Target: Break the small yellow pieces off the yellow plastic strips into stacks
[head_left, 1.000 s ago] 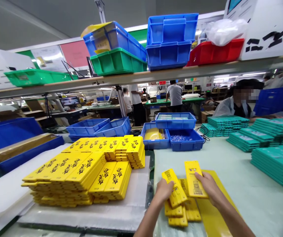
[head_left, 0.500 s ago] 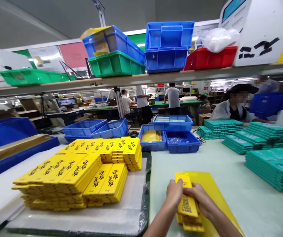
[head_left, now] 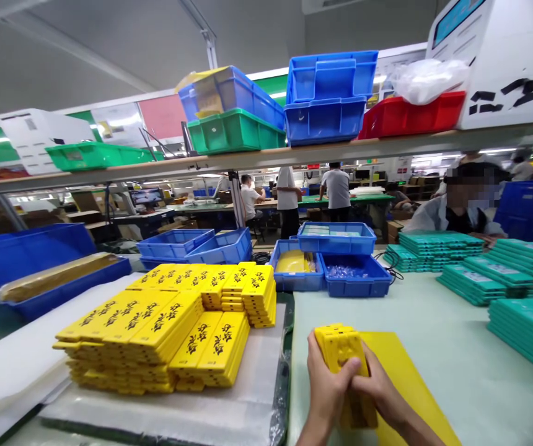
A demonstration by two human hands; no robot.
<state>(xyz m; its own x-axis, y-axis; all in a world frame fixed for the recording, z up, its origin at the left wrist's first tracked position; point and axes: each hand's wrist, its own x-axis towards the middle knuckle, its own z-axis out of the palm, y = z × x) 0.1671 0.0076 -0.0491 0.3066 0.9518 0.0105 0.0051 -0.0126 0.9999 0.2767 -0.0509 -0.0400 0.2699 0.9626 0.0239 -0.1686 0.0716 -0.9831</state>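
A small stack of yellow cases (head_left: 339,339) is clasped between my two hands at the lower right, its top end tilted up. My left hand (head_left: 325,378) wraps the left side, thumb across the front. On the right side my right hand (head_left: 375,381) grips the same stack, its thumb beside the left one. Beneath and to the right lies a flat yellow sheet (head_left: 401,378) on the pale green table mat (head_left: 438,328). Left of my hands, many yellow cases with black lettering (head_left: 155,316) sit in stacked rows on a white-covered tray (head_left: 243,396).
Teal cases (head_left: 527,328) are piled at the right. Blue bins (head_left: 357,285) stand at the table's back, one holding small clear pieces. Overhead, a shelf (head_left: 257,159) carries blue, green and red bins. A person (head_left: 462,204) sits behind the teal piles.
The yellow stack has been lifted and tilted upright, and both hands now clasp its sides with thumbs in front. The camera view has turned slightly left and up.
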